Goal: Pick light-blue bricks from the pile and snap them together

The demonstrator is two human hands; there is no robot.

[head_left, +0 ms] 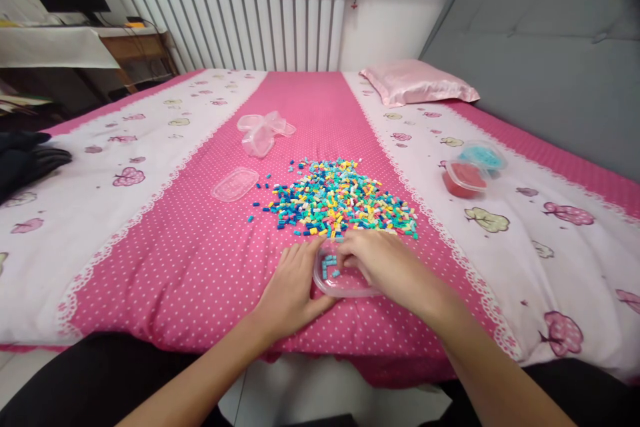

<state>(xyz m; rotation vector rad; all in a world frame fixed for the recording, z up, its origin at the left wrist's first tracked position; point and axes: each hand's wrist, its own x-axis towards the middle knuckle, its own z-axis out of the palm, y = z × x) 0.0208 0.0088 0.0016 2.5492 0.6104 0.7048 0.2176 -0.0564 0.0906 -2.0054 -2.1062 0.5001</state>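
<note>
A clear plastic container [350,293] sits on the pink dotted bedspread close to me. Several light blue toy bricks [325,268] lie inside it. My left hand [294,283] grips the container's left side, its thumb along the near edge. Over the right part of the container is my right hand [373,255], fingers bent down and pinched together inside the rim. Whatever those fingertips hold, if anything, is hidden. Just beyond both hands spreads a large pile of small multicoloured bricks [340,200], in blue, green, yellow, red and white.
Left of the pile lies a clear lid [235,185], with empty clear containers [263,132] farther back. To the right stand a container of red bits [464,181] and one of light blue bits [483,156]. A pink pillow [420,81] rests near the grey headboard [540,47].
</note>
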